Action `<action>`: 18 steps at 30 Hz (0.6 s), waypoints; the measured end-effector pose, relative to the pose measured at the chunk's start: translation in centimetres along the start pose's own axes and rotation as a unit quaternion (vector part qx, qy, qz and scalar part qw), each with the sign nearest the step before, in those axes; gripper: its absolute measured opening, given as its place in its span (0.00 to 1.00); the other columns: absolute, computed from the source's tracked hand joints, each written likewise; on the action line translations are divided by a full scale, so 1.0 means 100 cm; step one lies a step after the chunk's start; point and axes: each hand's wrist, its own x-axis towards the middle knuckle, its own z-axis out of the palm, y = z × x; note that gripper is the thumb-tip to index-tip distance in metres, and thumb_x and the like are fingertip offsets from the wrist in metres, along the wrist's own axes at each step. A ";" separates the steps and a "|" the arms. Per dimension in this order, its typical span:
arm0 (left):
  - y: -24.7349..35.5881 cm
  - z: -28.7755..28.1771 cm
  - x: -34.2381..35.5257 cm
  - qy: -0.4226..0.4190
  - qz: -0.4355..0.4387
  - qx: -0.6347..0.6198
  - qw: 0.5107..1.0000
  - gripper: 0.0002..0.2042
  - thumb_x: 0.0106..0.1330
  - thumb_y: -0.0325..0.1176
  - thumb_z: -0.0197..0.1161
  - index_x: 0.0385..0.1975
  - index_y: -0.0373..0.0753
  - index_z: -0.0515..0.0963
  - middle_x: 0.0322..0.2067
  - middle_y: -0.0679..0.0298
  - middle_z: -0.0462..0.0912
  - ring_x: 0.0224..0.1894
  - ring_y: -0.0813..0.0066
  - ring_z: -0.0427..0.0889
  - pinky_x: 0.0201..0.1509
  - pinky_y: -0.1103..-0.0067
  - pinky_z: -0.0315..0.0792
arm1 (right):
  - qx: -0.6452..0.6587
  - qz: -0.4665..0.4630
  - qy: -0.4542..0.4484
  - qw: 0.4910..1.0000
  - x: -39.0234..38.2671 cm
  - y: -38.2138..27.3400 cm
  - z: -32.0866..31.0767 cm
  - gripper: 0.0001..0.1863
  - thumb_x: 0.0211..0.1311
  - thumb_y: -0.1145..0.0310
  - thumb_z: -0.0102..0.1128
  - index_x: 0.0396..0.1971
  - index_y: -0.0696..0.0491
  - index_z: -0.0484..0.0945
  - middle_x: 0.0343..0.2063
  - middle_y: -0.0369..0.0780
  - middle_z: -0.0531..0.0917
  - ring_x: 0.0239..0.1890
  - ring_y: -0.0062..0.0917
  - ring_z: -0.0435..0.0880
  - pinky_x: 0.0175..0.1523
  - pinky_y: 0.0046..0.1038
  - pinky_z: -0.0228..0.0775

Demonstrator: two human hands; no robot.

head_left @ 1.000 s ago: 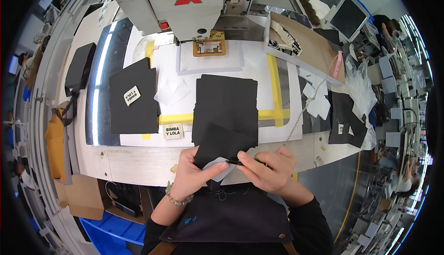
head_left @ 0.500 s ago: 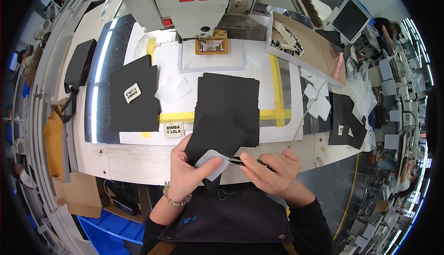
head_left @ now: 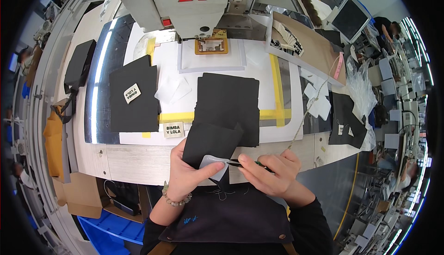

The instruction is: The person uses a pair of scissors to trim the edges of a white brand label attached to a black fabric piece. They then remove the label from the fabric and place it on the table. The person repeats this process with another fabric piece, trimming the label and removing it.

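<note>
My left hand [head_left: 186,168] pinches a black fabric piece [head_left: 209,140], its thumb pressed on a small white backing square [head_left: 208,161] against the fabric. In my right hand [head_left: 274,174] is a pair of thread snips [head_left: 235,163], their dark blades at the square's right edge; a bit of green shows between the fingers. Whether the blades are closed is too small to tell. Loose white threads [head_left: 224,194] hang below the fabric, over my dark apron [head_left: 222,218]. Beyond my hands lies a stack of black fabric pieces [head_left: 226,98].
A sewing machine [head_left: 189,0] with a gold clamp frame [head_left: 226,46] stands at the back. Black fabric [head_left: 134,118] with a cream label [head_left: 132,93] lies left; another label [head_left: 174,130] sits nearer. A cord [head_left: 303,121] runs from my right hand toward the cardboard box [head_left: 323,63].
The held fabric and its white square have turned slightly and shifted a little right. My right hand with the snips stays nearly in place, its blades still at the square's edge.
</note>
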 end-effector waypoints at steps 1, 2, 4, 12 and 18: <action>0.000 0.000 0.000 0.001 0.001 0.003 1.000 0.19 0.47 0.21 0.72 0.40 0.32 0.77 0.37 0.63 0.83 0.40 0.80 0.80 0.46 0.81 0.73 | 0.001 0.000 0.000 1.000 0.000 0.000 0.000 0.24 0.36 0.68 0.74 0.40 0.47 0.83 0.19 0.26 0.70 0.16 0.12 0.65 0.24 0.21 0.44; 0.000 0.000 -0.001 0.003 0.002 0.005 1.000 0.19 0.47 0.20 0.72 0.40 0.32 0.77 0.37 0.63 0.83 0.40 0.80 0.80 0.46 0.81 0.73 | 0.001 -0.001 -0.001 1.000 0.000 0.000 0.000 0.24 0.36 0.68 0.74 0.41 0.47 0.83 0.19 0.26 0.70 0.16 0.12 0.65 0.24 0.21 0.44; 0.002 0.001 -0.001 0.004 0.002 0.011 1.000 0.18 0.47 0.20 0.72 0.40 0.32 0.77 0.37 0.63 0.83 0.39 0.80 0.80 0.46 0.81 0.73 | -0.004 -0.001 0.000 1.000 0.001 -0.001 0.000 0.24 0.36 0.68 0.74 0.41 0.47 0.83 0.19 0.26 0.70 0.16 0.12 0.65 0.24 0.21 0.43; 0.002 -0.002 -0.001 -0.021 -0.014 0.056 0.998 0.17 0.47 0.20 0.72 0.39 0.32 0.78 0.36 0.63 0.83 0.38 0.80 0.80 0.45 0.82 0.73 | -0.007 -0.021 -0.020 1.000 0.002 0.002 -0.004 0.24 0.37 0.67 0.74 0.42 0.46 0.83 0.20 0.26 0.69 0.15 0.12 0.62 0.24 0.21 0.43; 0.010 0.004 0.001 -0.013 0.025 0.070 0.997 0.17 0.47 0.19 0.72 0.38 0.32 0.78 0.35 0.63 0.84 0.38 0.80 0.80 0.45 0.82 0.73 | -0.030 -0.043 -0.033 0.998 0.004 0.005 -0.010 0.22 0.38 0.67 0.74 0.41 0.45 0.84 0.19 0.26 0.69 0.14 0.12 0.60 0.24 0.21 0.42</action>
